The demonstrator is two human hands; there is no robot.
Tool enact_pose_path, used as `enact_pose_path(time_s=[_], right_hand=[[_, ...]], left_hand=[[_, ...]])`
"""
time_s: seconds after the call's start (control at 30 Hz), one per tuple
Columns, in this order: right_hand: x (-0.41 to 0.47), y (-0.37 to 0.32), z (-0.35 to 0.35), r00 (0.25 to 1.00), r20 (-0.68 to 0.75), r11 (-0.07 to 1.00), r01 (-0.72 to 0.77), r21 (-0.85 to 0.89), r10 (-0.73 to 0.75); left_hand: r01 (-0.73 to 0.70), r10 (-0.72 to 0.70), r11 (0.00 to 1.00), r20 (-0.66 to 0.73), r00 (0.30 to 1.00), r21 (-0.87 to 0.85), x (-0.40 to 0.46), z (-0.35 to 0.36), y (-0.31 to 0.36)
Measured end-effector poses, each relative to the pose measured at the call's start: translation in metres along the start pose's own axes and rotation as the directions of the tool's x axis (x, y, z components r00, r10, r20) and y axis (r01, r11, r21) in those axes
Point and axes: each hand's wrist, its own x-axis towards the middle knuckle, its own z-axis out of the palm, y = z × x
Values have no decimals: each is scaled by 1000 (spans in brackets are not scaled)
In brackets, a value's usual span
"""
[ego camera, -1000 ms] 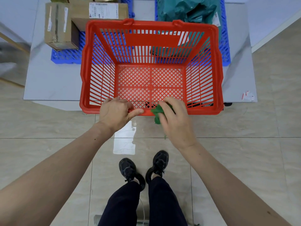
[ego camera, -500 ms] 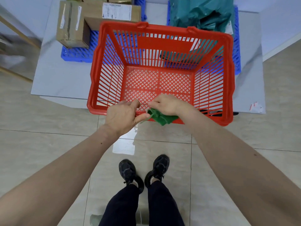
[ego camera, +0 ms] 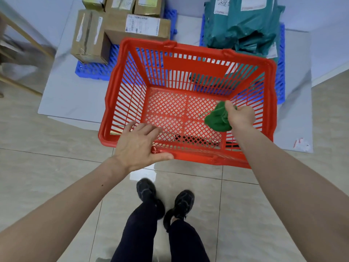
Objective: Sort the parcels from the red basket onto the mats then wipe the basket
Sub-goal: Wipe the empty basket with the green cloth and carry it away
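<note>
1. My right hand [ego camera: 240, 117] is down inside the red plastic basket with slotted walls [ego camera: 120, 95]. Its fingers are curled tight round a bunched-up green cloth [ego camera: 217, 120], near the right wall.
2. My left hand [ego camera: 137, 146] rests on the near rim of the basket. Its fingers are spread flat over the edge, and the thumb is tucked under the rim. It holds the basket steady.
3. The basket has no parcels in it. The brown cardboard boxes [ego camera: 105, 35] sit on the blue plastic mat on the left [ego camera: 90, 70]. The teal plastic mail bags [ego camera: 239, 25] sit on the blue plastic mat on the right [ego camera: 281, 72]. So I think the sorting is done and I am at the wiping part.
4. To wipe well, I should press the cloth flat on the mesh floor and rub in long lines from side to side.
5. I should do the corners and the slotted walls too, because dirt hides there.
6. The cloth has loose threads. They could snag in the little holes, so I should go slow.
7. My left hand should push down firmly, so the basket does not slide on the grey sheet [ego camera: 75, 97] under it.
</note>
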Motion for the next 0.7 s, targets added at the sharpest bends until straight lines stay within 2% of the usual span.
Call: enact_pose_path(time_s=[0.1, 0.2, 0.3, 0.43, 0.53, 0.63, 0.7], right_hand=[[12, -2, 19, 981, -184, 983, -21, 181, 55], [15, -7, 38, 975, -221, 976, 8, 217, 41], [18, -8, 60, 996, -95, 996, 11, 93, -2], [40, 5, 90, 995, 67, 971, 91, -222, -78], [49, 9, 113, 977, 212, 895, 72, -441, 26], [51, 5, 137, 959, 249, 864, 8, -503, 136], [49, -2, 155, 962, 234, 863, -1, -505, 138]], left_hand=[[109, -98, 979, 67, 993, -172, 23, -11, -11], [120, -126, 978, -25, 992, -169, 62, -20, -35], [89, -93, 995, -127, 988, -35, 106, -25, -70], [26, 0, 986, -156, 988, 164, 157, -29, -105], [16, 10, 982, -135, 991, 189, 187, -35, -113], [39, -2, 977, -171, 985, 210, 207, -36, -112], [45, -11, 977, -160, 987, 209, 213, -35, -111]])
